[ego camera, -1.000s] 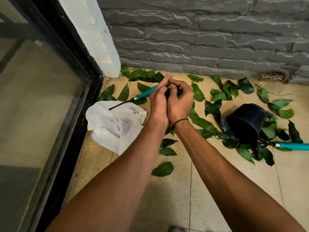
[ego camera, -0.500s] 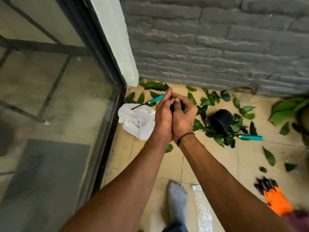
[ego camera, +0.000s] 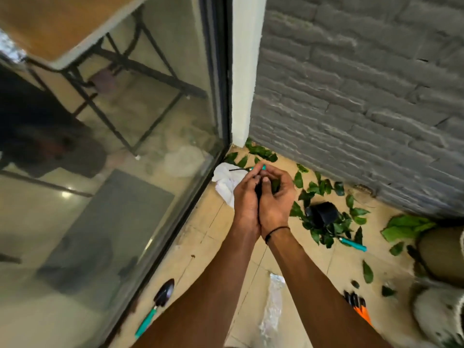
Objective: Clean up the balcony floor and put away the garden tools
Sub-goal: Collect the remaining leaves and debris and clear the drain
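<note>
My left hand (ego camera: 247, 199) and my right hand (ego camera: 277, 197) are pressed together above the floor, and together they hold a small dark object (ego camera: 258, 190) that they mostly hide. Green leaves (ego camera: 308, 189) lie scattered over the beige tiles along the grey brick wall. Among them a black pot (ego camera: 322, 214) lies on its side. A teal-handled tool (ego camera: 352, 244) rests just right of the pot. A second teal-handled tool (ego camera: 247, 169) lies across white crumpled paper (ego camera: 224, 183) behind my fingers. A teal-handled trowel (ego camera: 155, 307) lies by the door track.
A glass sliding door (ego camera: 125, 172) with a black frame bounds the left side. Orange and black gloves (ego camera: 359, 307) and a strip of clear plastic (ego camera: 273, 305) lie near my arms. A potted plant (ego camera: 442, 249) and a white bundle (ego camera: 437, 312) stand at the right.
My view has risen and pulled back, so the trowel, gloves, plastic and potted plant have come into sight. My hands stay pressed together around the dark object.
</note>
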